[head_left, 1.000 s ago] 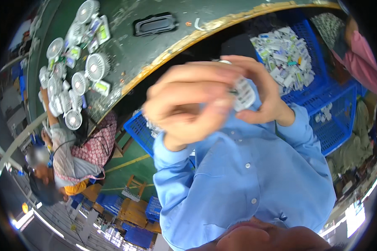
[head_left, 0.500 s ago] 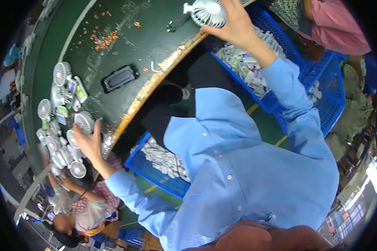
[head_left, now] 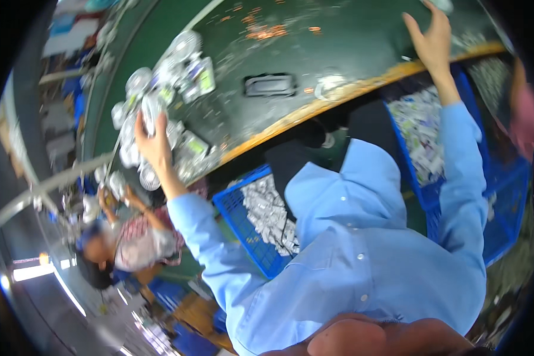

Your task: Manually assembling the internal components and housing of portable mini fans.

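Note:
At the left of the green work surface (head_left: pixel 350 53), my left hand (head_left: pixel 155 148) reaches into a pile of small white fans (head_left: pixel 181 50). Its thumb and fingers close about one white handheld fan (head_left: pixel 152 110), which is blurred. Toward the top right, my right hand (head_left: pixel 433 44) is over the surface with its thumb and fingers spread apart. A pale round thing (head_left: pixel 442 5), cut off by the picture's upper edge, lies at its fingertips. A dark rectangular tray-like piece (head_left: pixel 269 85) lies between my hands.
Copper-coloured scraps (head_left: pixel 267 31) lie toward the far side. Below the worn wooden edge (head_left: pixel 314 110) stand a blue crate (head_left: pixel 243 219) of white parts and another blue crate (head_left: pixel 421 184) with mixed pieces. A co-worker (head_left: pixel 145 246) handles fans at the left; a pink sleeve (head_left: pixel 525 127) shows at right.
The view has swung left. My right hand has let go of the white fan it held, its fingers now spread. My left hand has moved farther into the pile and closed on a fan.

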### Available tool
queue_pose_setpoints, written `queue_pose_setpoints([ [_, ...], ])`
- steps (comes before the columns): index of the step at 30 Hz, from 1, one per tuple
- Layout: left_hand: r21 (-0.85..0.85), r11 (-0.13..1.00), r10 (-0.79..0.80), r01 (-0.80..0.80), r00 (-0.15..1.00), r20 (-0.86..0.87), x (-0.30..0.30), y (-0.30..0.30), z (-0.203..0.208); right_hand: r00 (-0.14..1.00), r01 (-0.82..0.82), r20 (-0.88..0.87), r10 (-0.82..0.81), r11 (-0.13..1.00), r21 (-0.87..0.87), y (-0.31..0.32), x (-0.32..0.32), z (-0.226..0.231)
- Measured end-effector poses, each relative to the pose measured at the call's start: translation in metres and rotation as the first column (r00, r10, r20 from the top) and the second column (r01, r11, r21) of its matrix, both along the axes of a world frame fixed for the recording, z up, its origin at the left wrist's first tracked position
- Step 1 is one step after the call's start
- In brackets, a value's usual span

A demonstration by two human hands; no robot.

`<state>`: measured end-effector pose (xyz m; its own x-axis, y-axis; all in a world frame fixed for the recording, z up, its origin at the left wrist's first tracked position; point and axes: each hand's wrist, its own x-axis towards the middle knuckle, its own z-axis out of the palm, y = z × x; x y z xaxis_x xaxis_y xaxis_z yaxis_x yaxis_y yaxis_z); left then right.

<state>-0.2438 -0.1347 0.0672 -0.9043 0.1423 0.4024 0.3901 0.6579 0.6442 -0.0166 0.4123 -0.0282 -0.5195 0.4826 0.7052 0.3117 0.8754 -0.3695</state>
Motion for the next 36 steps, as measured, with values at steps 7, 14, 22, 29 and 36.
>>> queue_pose_setpoints([
  [7,0.166,0.963,-0.209,0.214,0.977,-0.043,0.047,0.044,0.113,0.808,-0.510,-0.133,0.574,0.567,-0.647,-0.129,0.015,0.044],
  [14,0.590,0.703,-0.485,0.396,0.874,-0.009,0.074,0.064,0.131,0.679,-0.685,-0.300,0.670,0.433,-0.586,-0.215,0.015,0.094],
  [22,0.758,0.521,-0.750,0.392,0.635,0.187,0.153,0.112,0.098,0.710,-0.695,-0.378,0.594,0.506,-0.511,-0.246,0.024,0.111],
  [29,0.870,0.493,-0.735,-0.007,0.532,0.421,0.173,0.132,0.047,0.649,-0.590,-0.413,0.639,0.080,-0.804,-0.233,0.052,0.075],
  [36,0.799,0.548,-0.712,-0.247,0.364,0.601,0.193,0.134,0.004,0.368,-0.201,-0.503,0.782,-0.461,-0.864,-0.219,0.090,0.054],
])
